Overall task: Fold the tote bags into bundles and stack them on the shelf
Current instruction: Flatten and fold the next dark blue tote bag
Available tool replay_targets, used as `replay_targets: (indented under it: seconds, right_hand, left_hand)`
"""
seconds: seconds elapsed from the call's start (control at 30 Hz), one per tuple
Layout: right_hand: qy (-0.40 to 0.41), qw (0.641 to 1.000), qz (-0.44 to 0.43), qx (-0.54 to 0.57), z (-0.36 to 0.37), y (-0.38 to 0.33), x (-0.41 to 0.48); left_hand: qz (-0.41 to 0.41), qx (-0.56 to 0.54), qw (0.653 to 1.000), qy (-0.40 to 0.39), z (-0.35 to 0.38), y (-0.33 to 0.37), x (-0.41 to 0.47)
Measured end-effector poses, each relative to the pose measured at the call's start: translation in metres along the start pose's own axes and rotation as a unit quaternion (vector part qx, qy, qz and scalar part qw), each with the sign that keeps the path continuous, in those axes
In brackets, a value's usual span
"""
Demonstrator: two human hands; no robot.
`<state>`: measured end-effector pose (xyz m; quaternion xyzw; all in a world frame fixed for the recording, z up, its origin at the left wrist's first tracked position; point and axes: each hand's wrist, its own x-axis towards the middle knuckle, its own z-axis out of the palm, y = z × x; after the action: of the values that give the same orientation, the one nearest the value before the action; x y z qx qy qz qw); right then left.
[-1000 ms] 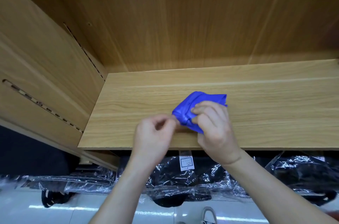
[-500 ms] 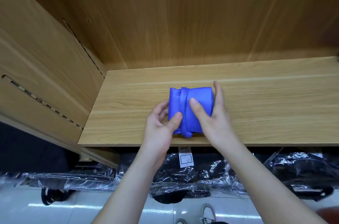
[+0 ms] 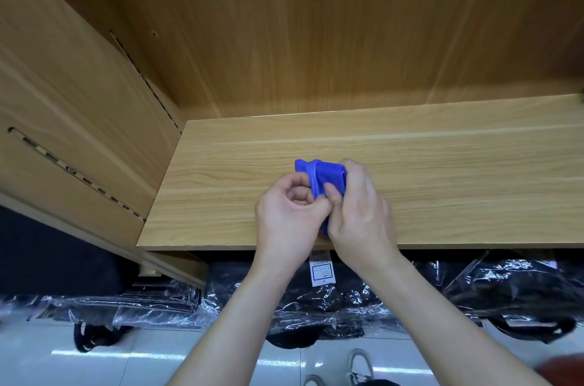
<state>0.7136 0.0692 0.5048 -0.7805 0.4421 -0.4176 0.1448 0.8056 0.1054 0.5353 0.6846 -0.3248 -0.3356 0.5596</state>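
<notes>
Bag [image 3: 328, 175], judged soft and light: I am pinching its strap [image 3: 313, 180] with my left hand [image 3: 289, 216], clasping its body with my right hand [image 3: 361, 211].

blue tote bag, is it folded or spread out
Folded: the blue tote bag is a small bundle, a strap round it, gripped by left hand and right hand.

Tote bag [image 3: 327, 175]: blue, bundled, on the wooden shelf [image 3: 458, 189] near its front edge.
Right hand [image 3: 360, 215]: wraps the bundle's right side.
Left hand [image 3: 289, 215]: curled, pinching the bundle's left edge.
Below: black packs [image 3: 512, 287] in clear plastic.
</notes>
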Motion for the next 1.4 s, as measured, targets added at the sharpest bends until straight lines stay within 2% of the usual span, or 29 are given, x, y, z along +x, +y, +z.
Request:
replay_targets:
  seconds: [0.27, 0.33, 0.43, 0.5, 0.57, 0.63, 0.7, 0.83, 0.9, 1.03, 1.13, 1.23, 1.3, 1.4]
  right_hand:
    - [-0.051, 0.999, 0.011, 0.014, 0.000, 0.002, -0.006]
    - [-0.056, 0.991, 0.058, 0.108, 0.001, 0.003, -0.008]
    - [0.015, 0.946, 0.198, 0.257, -0.001, 0.002, 0.002]
    - [0.061, 0.911, 0.265, 0.309, -0.002, 0.002, 0.010]
    - [0.088, 0.896, 0.282, 0.330, -0.002, -0.001, 0.014]
    - [0.108, 0.892, 0.288, 0.332, -0.001, -0.005, 0.013]
    - [0.137, 0.888, 0.297, 0.323, 0.000, -0.011, 0.011]
    - [0.194, 0.872, 0.333, 0.302, 0.001, -0.016, 0.010]
    - [0.198, 0.875, 0.332, 0.290, 0.000, -0.013, 0.007]
    - [0.138, 0.932, 0.240, 0.234, -0.016, -0.002, 0.003]
    - [0.023, 0.972, 0.118, 0.201, -0.035, 0.004, 0.003]
    - [-0.076, 0.990, 0.032, 0.116, -0.053, -0.005, 0.001]
    - [-0.086, 0.988, 0.045, 0.118, -0.065, -0.010, -0.001]
    - [-0.134, 0.958, 0.159, 0.195, -0.086, -0.006, -0.007]
  left_hand:
    - [0.118, 0.159, 0.977, -0.081, -0.002, 0.017, 0.008]
    - [0.169, 0.186, 0.963, -0.101, -0.004, 0.012, 0.009]
    - [0.256, 0.255, 0.930, -0.062, -0.009, 0.002, 0.012]
    - [0.201, 0.198, 0.959, -0.021, -0.012, -0.001, 0.010]
    - [0.066, 0.034, 0.997, -0.031, -0.011, 0.000, 0.008]
    - [-0.046, -0.121, 0.989, -0.070, -0.012, -0.001, 0.009]
    - [-0.051, -0.156, 0.983, -0.084, -0.012, -0.002, 0.008]
    - [-0.004, -0.143, 0.985, -0.093, -0.005, -0.002, -0.008]
    - [0.009, -0.115, 0.988, -0.098, -0.004, -0.007, -0.013]
    - [0.014, -0.037, 0.983, -0.179, -0.017, -0.009, -0.018]
    - [-0.012, -0.097, 0.972, -0.212, -0.027, 0.006, -0.013]
    - [0.039, -0.062, 0.970, -0.232, -0.028, 0.020, -0.009]
    - [0.042, -0.067, 0.966, -0.248, -0.023, 0.021, -0.012]
    - [0.035, -0.117, 0.973, -0.196, -0.011, 0.015, -0.015]
